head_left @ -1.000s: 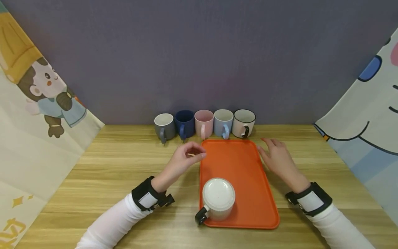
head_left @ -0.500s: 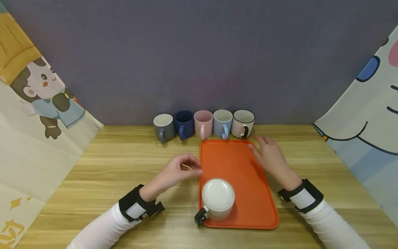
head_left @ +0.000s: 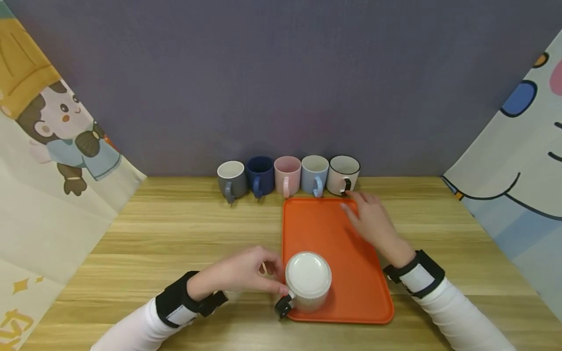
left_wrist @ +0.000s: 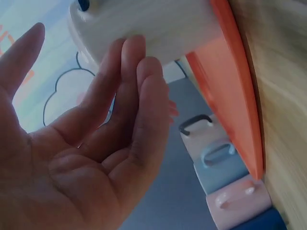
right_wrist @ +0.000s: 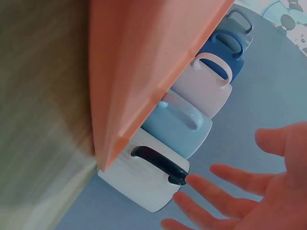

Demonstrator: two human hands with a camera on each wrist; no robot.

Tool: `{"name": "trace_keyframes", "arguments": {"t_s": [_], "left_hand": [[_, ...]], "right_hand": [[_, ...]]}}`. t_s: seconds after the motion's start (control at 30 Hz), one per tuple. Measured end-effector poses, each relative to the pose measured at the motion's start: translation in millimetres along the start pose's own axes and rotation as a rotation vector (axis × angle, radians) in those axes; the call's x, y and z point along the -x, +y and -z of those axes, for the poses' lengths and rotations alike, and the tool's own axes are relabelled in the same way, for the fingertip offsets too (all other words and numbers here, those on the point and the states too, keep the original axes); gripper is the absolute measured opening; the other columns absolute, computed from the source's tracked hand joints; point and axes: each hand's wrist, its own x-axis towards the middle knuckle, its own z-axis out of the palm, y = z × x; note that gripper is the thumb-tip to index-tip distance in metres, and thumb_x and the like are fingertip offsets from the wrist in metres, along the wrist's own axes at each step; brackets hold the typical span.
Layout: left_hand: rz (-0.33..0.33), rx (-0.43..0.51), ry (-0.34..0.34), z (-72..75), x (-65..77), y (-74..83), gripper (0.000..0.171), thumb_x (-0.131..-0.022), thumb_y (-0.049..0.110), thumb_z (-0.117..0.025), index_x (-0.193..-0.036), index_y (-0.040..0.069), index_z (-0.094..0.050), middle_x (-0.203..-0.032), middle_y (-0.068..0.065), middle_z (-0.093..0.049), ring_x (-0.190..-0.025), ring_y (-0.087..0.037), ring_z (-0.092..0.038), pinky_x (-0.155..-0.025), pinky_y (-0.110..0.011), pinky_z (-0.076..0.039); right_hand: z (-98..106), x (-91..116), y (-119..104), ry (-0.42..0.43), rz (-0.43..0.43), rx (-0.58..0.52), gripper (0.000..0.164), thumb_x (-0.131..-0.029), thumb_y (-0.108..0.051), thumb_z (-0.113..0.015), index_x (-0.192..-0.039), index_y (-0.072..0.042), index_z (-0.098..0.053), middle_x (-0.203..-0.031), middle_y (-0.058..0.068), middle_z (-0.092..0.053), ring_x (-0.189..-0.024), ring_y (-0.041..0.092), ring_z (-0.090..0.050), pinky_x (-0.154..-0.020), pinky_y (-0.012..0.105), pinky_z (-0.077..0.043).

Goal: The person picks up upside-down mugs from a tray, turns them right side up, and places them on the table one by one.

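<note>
An upside-down white mug (head_left: 309,279) with a black handle stands on the near left corner of the orange tray (head_left: 340,243). My left hand (head_left: 251,271) is beside it, fingers loosely bent and thumb near the handle; in the left wrist view the fingertips reach the side of the mug (left_wrist: 158,28), though whether they touch cannot be made out. Over the tray's far right corner, my right hand (head_left: 374,222) has its fingers spread, close to the black handle of an upright white mug (head_left: 339,179). In the right wrist view that palm (right_wrist: 249,196) holds nothing.
Left of the upright white mug runs a row of mugs: light blue (head_left: 313,178), pink (head_left: 287,178), dark blue (head_left: 260,178) and grey (head_left: 232,179). They stand against a grey backdrop (head_left: 281,78). Beneath everything is a wooden table (head_left: 175,229).
My left hand has come down toward me, from the tray's far left side to the upside-down mug. My right hand has shifted left over the tray's corner. The mugs have stayed put.
</note>
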Motion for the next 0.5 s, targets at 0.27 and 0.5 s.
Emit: {"name": "trace_keyframes", "arguments": {"t_s": [0.27,0.5], "left_hand": [[0.024,-0.026,-0.008,-9.1,1.9,5.5,0.025,-0.078,0.043,-0.075,-0.068,0.021,-0.068,-0.065,0.018,-0.063,-0.061,0.004,-0.055,-0.057,-0.016,-0.046],[0.033,-0.04,0.012,-21.2,-0.7,2.6,0.031,-0.077,0.046,-0.074,-0.06,0.021,-0.068,-0.055,0.02,-0.058,-0.052,0.006,-0.046,-0.048,-0.013,-0.035]], "right_hand": [[-0.2,-2.1,-3.6,-0.031,-0.017,-0.001,0.048,-0.096,-0.031,-0.054,-0.128,0.004,-0.052,-0.121,0.031,-0.054,-0.113,0.051,-0.047,-0.094,0.063,-0.038],[5.9,-2.7,-6.1,-0.008,-0.012,-0.01,0.047,-0.095,-0.029,-0.056,-0.127,0.005,-0.053,-0.121,0.031,-0.055,-0.113,0.05,-0.048,-0.096,0.061,-0.037]]}}
